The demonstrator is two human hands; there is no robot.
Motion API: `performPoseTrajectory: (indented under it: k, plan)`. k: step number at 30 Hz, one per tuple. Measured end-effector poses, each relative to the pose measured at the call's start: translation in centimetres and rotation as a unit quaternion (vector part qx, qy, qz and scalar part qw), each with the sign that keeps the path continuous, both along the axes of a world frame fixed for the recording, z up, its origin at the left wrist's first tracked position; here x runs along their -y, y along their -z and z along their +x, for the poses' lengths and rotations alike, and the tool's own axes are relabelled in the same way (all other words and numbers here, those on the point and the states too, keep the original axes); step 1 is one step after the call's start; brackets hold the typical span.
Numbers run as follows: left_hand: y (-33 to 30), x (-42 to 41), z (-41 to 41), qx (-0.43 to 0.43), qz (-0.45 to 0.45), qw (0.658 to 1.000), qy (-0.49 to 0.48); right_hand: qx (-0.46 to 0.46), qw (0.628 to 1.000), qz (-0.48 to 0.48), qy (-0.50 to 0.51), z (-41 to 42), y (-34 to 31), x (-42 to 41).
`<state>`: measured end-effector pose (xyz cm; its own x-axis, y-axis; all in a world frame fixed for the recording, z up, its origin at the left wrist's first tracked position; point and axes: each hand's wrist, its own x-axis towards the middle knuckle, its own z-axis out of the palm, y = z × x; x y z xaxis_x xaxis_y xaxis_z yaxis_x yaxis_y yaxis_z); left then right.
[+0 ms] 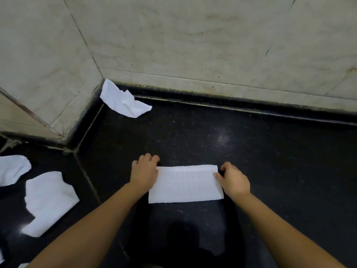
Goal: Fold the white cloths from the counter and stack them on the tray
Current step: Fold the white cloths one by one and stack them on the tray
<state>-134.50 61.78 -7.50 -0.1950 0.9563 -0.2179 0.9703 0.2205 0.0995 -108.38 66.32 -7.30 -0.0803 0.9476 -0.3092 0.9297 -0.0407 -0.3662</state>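
Observation:
A white cloth, folded into a flat rectangle, lies on the black counter right in front of me. My left hand pinches its upper left corner. My right hand pinches its upper right edge. A crumpled white cloth lies in the back corner against the wall. Two more loose white cloths lie at the left, one near me and one at the frame's edge. No tray is in view.
Beige tiled walls close the counter at the back and left. A seam in the counter runs between my cloth and the loose ones at the left. Dark counter surface stretches to the right.

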Motion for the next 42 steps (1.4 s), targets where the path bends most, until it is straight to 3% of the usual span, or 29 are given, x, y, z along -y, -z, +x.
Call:
performPoseTrajectory:
  k: [4,8,11,14,16,19,22,24,28,32,37,42]
  plan:
    - [-0.4,-3.0,5.7,0.026,0.019,0.977,0.212,0.014,1.0,-0.014,0.004,0.7,-0.1,2.6]
    - [0.0,-5.5,12.0,0.0,-0.028,0.897,0.441,0.071,0.997,-0.025,-0.021,0.1,0.4,5.3]
    - [0.0,-6.7,13.8,-0.073,-0.046,0.854,0.513,0.101,0.994,-0.045,-0.017,0.0,0.3,5.2]
    - [-0.2,-7.4,13.6,-0.117,-0.036,0.833,0.54,0.097,0.992,-0.077,-0.021,0.0,0.0,4.6]
    - [-0.3,-7.5,12.9,-0.114,-0.05,0.836,0.534,0.034,0.995,-0.096,0.005,0.2,-0.6,4.1]
    - [-1.6,-7.3,11.2,-0.018,-0.062,0.886,0.458,-0.131,0.978,-0.138,0.081,0.9,-2.0,2.5]
    - [-4.9,-7.3,9.5,0.106,-0.023,0.936,0.336,-0.221,0.964,-0.093,0.114,1.2,-3.7,0.0]
    - [-7.4,-7.8,8.1,0.146,0.014,0.95,0.276,-0.265,0.956,-0.055,0.11,0.9,-5.6,-1.8]
    - [-12.0,-8.3,5.9,0.225,0.099,0.947,0.207,-0.341,0.936,0.039,0.077,0.0,-10.8,-3.9]
    - [-15.2,-6.5,5.1,0.324,0.17,0.918,0.155,-0.409,0.907,0.094,0.035,0.2,-14.2,-2.8]
    - [-13.5,-1.6,5.6,0.359,0.12,0.912,0.158,-0.426,0.902,0.049,-0.038,2.0,-13.1,0.8]
    - [-6.7,3.3,6.5,0.348,-0.028,0.923,0.164,-0.29,0.949,-0.056,-0.106,4.2,-6.9,5.6]
